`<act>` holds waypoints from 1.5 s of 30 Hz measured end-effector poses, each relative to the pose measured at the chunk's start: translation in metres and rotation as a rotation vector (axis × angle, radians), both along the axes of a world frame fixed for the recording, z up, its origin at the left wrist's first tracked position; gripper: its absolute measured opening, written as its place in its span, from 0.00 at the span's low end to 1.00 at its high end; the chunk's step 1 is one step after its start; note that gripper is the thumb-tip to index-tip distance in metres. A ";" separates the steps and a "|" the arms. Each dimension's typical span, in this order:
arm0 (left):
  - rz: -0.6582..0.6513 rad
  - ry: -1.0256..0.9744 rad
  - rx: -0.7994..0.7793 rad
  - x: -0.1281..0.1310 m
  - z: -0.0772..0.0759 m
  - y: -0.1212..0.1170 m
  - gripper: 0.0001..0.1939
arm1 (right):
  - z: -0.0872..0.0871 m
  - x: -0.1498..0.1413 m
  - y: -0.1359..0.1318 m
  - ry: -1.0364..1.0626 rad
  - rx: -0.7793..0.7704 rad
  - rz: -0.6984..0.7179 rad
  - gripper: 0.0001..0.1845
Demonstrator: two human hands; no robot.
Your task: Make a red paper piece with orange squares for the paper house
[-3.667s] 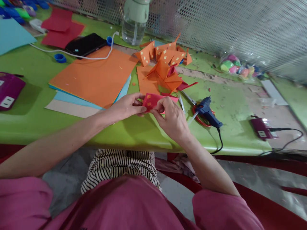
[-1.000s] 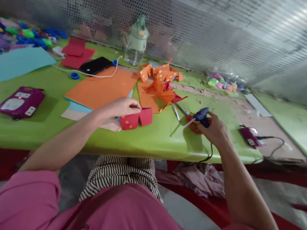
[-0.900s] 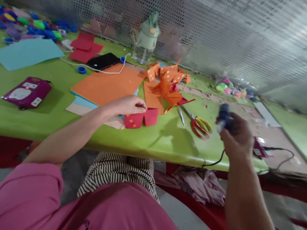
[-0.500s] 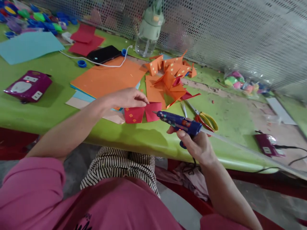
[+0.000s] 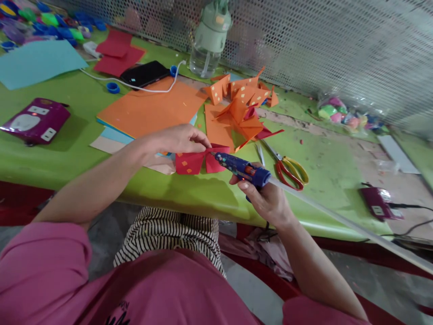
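Note:
Near the table's front edge, my left hand [image 5: 184, 139] pinches the top of a folded red paper piece [image 5: 189, 163] with small orange squares on its left part. My right hand [image 5: 264, 196] is wrapped round a dark blue glue gun [image 5: 240, 168], its nozzle pointing left at the gap between the paper's two halves. Whether the nozzle touches the paper I cannot tell. A long whitish glue stick [image 5: 324, 212] runs out of the gun's rear to the right. Behind the red piece lie folded orange papers [image 5: 241, 115], some with pale dots.
Scissors [image 5: 289, 171] lie right of the glue gun. Orange sheets [image 5: 152, 108], a phone [image 5: 145, 74] with a white cable, and a water bottle [image 5: 209, 40] are behind. Purple power sockets stand left [image 5: 35, 121] and right [image 5: 380, 203]. A perforated metal screen [image 5: 304, 49] borders the back.
My right hand has moved the glue gun left, bringing its nozzle to the middle of the red paper. My left hand keeps its pinch almost in place.

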State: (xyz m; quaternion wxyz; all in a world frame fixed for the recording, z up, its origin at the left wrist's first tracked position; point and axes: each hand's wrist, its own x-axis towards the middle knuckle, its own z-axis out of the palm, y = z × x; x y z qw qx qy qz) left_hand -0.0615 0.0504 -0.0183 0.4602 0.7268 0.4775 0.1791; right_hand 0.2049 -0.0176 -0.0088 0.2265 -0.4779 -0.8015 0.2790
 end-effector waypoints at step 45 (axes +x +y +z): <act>-0.083 0.038 0.014 -0.003 -0.006 0.002 0.18 | -0.010 0.007 -0.005 0.045 0.025 -0.051 0.31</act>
